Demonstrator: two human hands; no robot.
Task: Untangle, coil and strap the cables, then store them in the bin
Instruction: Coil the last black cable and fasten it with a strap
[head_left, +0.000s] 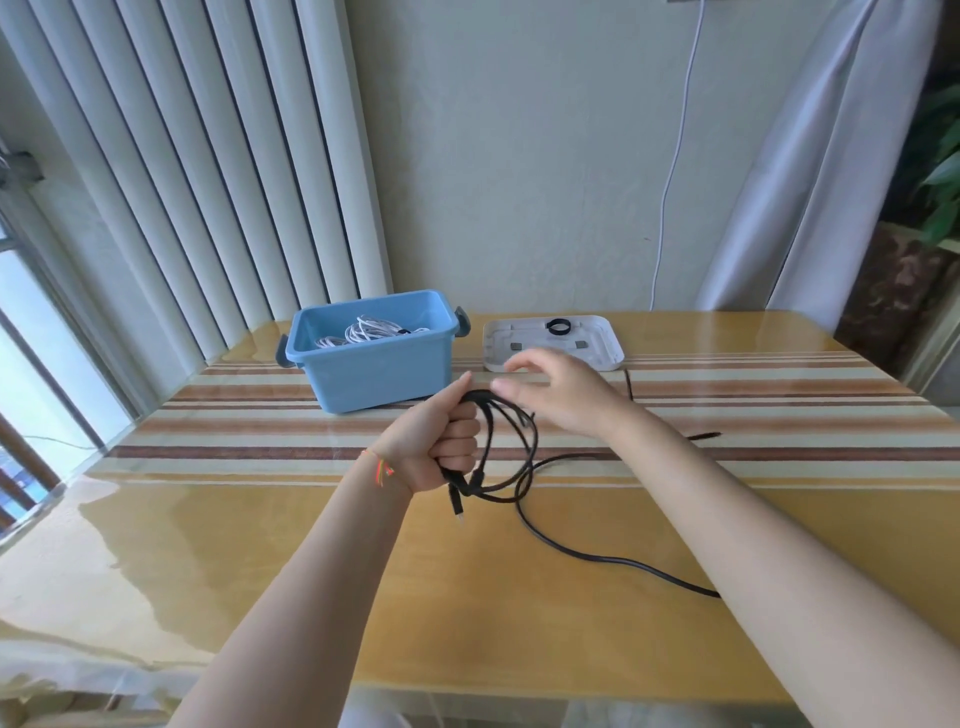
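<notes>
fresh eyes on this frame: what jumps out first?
Centre frame, the left hand grips a half-coiled black cable, whose tail trails across the table to the right. The right hand hovers open just beside the coil's top. Behind them stand a blue bin holding white cables and a white lid with a black strap on it.

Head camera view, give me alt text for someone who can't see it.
A person's left hand grips a partly coiled black cable above a striped table, while the right hand reaches over the loops, fingers extended. The cable's loose end trails across the tabletop. Behind stand a blue bin holding coiled white cables and a white lid with a black strap on it.
</notes>
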